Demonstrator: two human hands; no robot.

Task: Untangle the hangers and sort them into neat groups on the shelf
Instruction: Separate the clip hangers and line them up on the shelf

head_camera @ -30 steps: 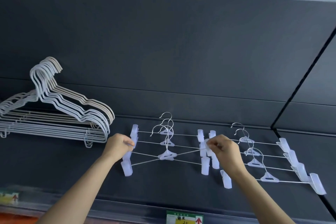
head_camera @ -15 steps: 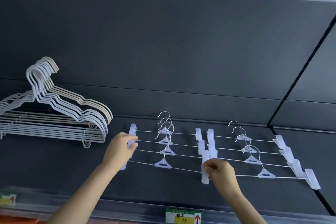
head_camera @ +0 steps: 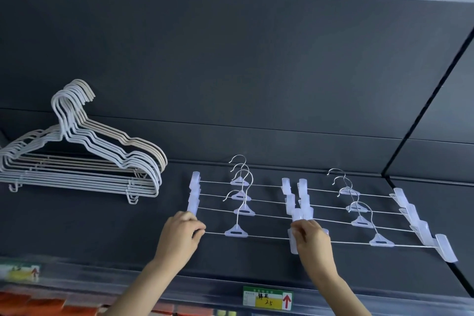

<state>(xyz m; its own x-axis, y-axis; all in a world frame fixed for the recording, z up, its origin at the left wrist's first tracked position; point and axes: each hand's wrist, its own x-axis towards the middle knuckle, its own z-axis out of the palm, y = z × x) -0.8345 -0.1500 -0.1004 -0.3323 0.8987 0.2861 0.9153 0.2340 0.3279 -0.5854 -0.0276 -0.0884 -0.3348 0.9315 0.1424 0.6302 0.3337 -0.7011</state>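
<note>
Two rows of translucent clip hangers lie flat on the dark shelf (head_camera: 77, 233). The left group (head_camera: 239, 196) holds several hangers in parallel; the right group (head_camera: 359, 213) lies beside it, fanned toward the right. My left hand (head_camera: 179, 235) pinches the left clip of the nearest hanger (head_camera: 236, 231) in the left group. My right hand (head_camera: 311, 238) grips the clip at that hanger's right end. A stack of white and beige wire hangers (head_camera: 82, 161) rests at the left of the shelf.
The shelf's front edge carries a green and yellow price label (head_camera: 266, 299) with a red arrow. A dark divider line (head_camera: 423, 115) runs diagonally at the right. Another blurred label (head_camera: 20, 272) sits at the lower left.
The hanger that lay crossed over the left group has been pulled toward me and straightened. It lies parallel at the front of the group. Both hands moved down with it.
</note>
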